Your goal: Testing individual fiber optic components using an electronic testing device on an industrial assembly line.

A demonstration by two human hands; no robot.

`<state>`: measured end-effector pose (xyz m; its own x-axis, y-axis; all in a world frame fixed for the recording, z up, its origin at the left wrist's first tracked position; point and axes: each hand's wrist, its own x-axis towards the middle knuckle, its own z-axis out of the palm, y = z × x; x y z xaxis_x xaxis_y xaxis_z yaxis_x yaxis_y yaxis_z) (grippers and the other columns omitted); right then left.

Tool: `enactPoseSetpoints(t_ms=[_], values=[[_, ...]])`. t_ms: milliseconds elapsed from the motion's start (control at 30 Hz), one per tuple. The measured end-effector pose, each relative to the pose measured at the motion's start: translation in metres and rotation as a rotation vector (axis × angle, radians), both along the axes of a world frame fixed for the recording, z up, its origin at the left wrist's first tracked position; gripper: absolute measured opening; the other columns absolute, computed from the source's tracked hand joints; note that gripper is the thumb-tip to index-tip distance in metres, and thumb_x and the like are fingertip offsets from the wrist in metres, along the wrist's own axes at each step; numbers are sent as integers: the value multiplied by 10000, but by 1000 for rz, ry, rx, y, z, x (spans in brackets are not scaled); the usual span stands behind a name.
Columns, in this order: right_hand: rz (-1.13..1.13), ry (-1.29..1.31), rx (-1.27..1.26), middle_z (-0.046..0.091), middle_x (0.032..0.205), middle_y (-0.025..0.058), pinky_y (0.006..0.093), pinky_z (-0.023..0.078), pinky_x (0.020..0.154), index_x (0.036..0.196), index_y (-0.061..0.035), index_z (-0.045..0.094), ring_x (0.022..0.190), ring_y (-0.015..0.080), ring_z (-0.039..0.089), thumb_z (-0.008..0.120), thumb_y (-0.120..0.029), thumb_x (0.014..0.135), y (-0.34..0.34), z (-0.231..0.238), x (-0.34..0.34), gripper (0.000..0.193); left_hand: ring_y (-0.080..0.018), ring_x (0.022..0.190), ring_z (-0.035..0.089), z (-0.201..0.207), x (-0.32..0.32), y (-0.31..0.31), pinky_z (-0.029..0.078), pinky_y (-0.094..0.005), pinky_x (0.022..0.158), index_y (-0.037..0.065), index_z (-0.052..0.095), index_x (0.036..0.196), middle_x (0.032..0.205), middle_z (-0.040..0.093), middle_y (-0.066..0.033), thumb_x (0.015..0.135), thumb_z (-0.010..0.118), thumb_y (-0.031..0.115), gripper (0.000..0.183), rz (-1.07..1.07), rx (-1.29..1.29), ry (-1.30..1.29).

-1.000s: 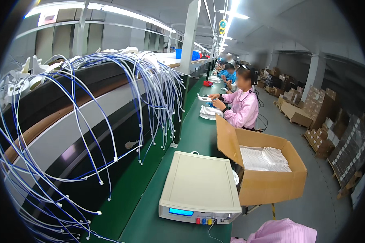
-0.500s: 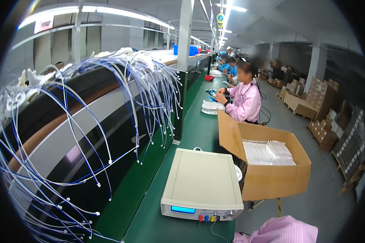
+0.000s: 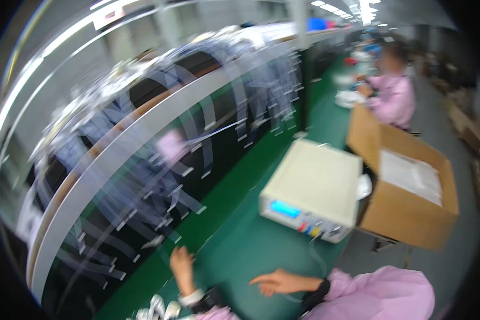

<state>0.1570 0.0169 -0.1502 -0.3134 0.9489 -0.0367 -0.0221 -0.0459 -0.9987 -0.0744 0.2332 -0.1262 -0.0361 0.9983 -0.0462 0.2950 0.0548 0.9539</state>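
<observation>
My left hand is raised over the bench's left side, close below the lowest ends of the hanging blue and white wires. Its fingers are up, somewhat smeared, and I see nothing held in them. My right hand hovers above the green bench mat, index finger stretched out to the left, nothing in it. In front of it sits a beige test instrument with a lit blue display and coloured sockets; a thin pale cable runs down from it. Several white parts lie beside my left wrist.
An open cardboard box with stacked white pieces stands right of the instrument. A raised shelf rail with wires draped over it runs along the left. Farther up the bench, a person in pink works beside a post.
My view has turned left and down, so the instrument and box now appear farther right and the scene is blurred. Both my hands have come into view at the lower edge.
</observation>
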Motion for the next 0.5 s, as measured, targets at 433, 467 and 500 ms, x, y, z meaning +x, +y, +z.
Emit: enactPoseSetpoints(t_ms=[433, 467, 500], values=[[-57, -206, -111, 659, 730, 108, 256, 538, 620, 1046, 37, 621, 660, 141, 652, 496, -39, 919, -15, 23, -20, 194, -362, 965, 592, 73, -50, -243, 471, -391, 823, 39, 529, 1221, 1012, 641, -182, 905, 561, 218, 364, -279, -25, 455], [-50, -203, -123, 659, 730, 108, 253, 535, 616, 1045, 43, 620, 654, 139, 650, 496, -34, 915, -16, 23, -19, 196, -366, 950, 586, 65, -63, -248, 468, -396, 808, 34, 554, 1174, 1001, 637, -184, 893, 574, 199, 326, -120, 50, 527], [-40, -207, -121, 659, 730, 108, 253, 535, 616, 1045, 43, 620, 654, 139, 650, 496, -34, 915, -16, 22, -19, 196, -371, 935, 581, 60, -77, -252, 466, -401, 794, 30, 580, 1126, 990, 632, -185, 880, 586, 180, 288, 35, 125, 597]])
